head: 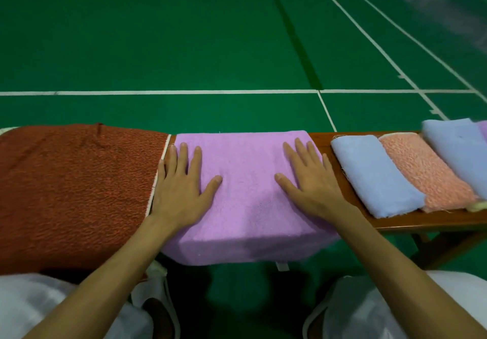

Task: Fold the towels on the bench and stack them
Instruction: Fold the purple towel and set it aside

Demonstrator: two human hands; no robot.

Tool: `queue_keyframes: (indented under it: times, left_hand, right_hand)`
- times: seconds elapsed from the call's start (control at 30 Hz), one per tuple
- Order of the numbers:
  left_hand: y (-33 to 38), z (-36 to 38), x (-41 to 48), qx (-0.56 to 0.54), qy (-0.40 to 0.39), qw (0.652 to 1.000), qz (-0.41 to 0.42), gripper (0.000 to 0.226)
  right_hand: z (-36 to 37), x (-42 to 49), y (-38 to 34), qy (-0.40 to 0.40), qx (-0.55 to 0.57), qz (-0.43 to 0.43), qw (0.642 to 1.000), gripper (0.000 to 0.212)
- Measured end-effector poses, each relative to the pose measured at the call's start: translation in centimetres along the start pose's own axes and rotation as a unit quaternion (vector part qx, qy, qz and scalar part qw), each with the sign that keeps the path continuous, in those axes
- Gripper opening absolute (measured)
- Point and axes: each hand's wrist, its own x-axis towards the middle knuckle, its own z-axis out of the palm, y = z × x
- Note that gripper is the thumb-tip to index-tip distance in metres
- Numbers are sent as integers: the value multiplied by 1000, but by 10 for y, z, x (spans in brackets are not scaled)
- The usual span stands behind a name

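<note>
nearest the viewer, the person's knees in white trousers (39, 304) sat below the lilac towel (247, 207), one to each side. two bare forearms reached from there up onto the lilac towel.

the lilac towel lay spread flat across a wooden bench (434, 221). its near edge hung over the front of the seat, and a small white label (282, 266) showed under that edge.

the left hand (181, 191) rested palm down on the lilac towel's left part. its fingers (196, 159) were straight and a little apart, the thumb spread wide toward the middle and the little finger along the towel's left edge. the right hand (312, 188) rested palm down on the towel's right part, its fingers (292, 157) also straight and slightly apart, thumb out toward the middle. both hands lay flat on the cloth.

just beside the lilac towel's left edge, a rust-red towel (73, 186) lay spread out, also draped over the bench front.

to the right of the lilac towel, past a strip of bare wood, folded towels overlapped in a row. first came a light blue towel (374, 175), then a peach towel (424, 172), then a second light blue towel (458, 149). a pale yellow cloth (478, 205) peeked out at the row's near end.

beyond the lilac towel stretched a green court floor (184, 35) marked with white lines (158, 92).
</note>
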Motion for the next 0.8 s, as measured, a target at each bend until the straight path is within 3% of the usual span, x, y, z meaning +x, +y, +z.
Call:
queue_keyframes:
  times: [0.23,0.4,0.57,0.63,0.8]
  left_hand:
    - [-14,-4,6,7,3,1000,-22,106]
    - [-11,-8,4,-9,4,1000,-13,103]
    - [-6,-20,-8,-87,83,991,-62,87]
    - [-8,-26,-12,-64,110,986,-104,77]
    - [-13,-39,-21,-76,48,983,-157,55]
  right_hand:
    - [3,9,16,11,-42,39,998,90]
    - [1,11,11,11,-26,41,999,90]
    - [-15,-1,-3,116,81,150,979,78]
    - [-26,-9,-5,105,57,205,971,76]
    - [-36,-20,7,56,12,244,968,42]
